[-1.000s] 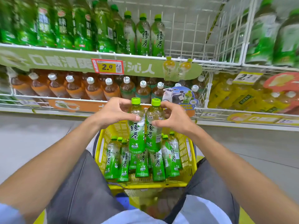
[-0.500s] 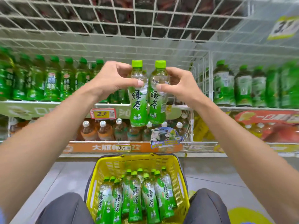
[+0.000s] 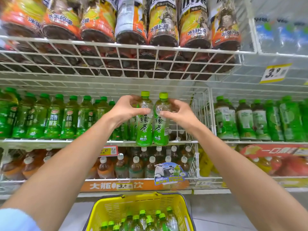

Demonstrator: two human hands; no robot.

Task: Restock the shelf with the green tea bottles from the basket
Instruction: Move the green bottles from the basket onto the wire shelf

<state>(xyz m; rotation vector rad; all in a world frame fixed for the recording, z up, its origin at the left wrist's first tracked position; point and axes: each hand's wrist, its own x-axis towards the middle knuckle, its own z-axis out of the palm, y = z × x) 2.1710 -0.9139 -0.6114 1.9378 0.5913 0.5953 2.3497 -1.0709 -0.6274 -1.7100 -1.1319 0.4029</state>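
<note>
Head view, centre: two green tea bottles upright, side by side and touching, held up in front of the middle wire shelf (image 3: 66, 141). Left bottle (image 3: 144, 129) gripped by the left hand (image 3: 126, 112), fingers curled round the clear shoulder from 9 o'clock, thumb laid across the front just under the neck. Right bottle (image 3: 160, 130) gripped the same way by the right hand (image 3: 180, 116), closing in from 3 o'clock. Thumb tips near each other, either side of the seam between the two bottles. Lime caps clear of the fingers at 12 o'clock; labelled bodies below the hands at 6 o'clock, bases level with the shelf's front rail. Resting on the rail or just in front of it: cannot tell.

At 9 o'clock of the held pair, on the same shelf, a row of darker green bottles (image 3: 55, 117). At 3 o'clock, past a wire divider, more green-capped bottles (image 3: 245, 120). At 12 o'clock, orange-labelled iced tea bottles (image 3: 163, 25) on the wire shelf above, seen from below. At 2 o'clock, a yellow price tag (image 3: 275, 73) marked 3.9. At 6 o'clock, white-capped brown tea bottles (image 3: 135, 165). Lower again, at the bottom edge, the yellow basket (image 3: 116, 200) with spare green tea bottles (image 3: 143, 220) standing in it, caps up, well apart from both hands.
</note>
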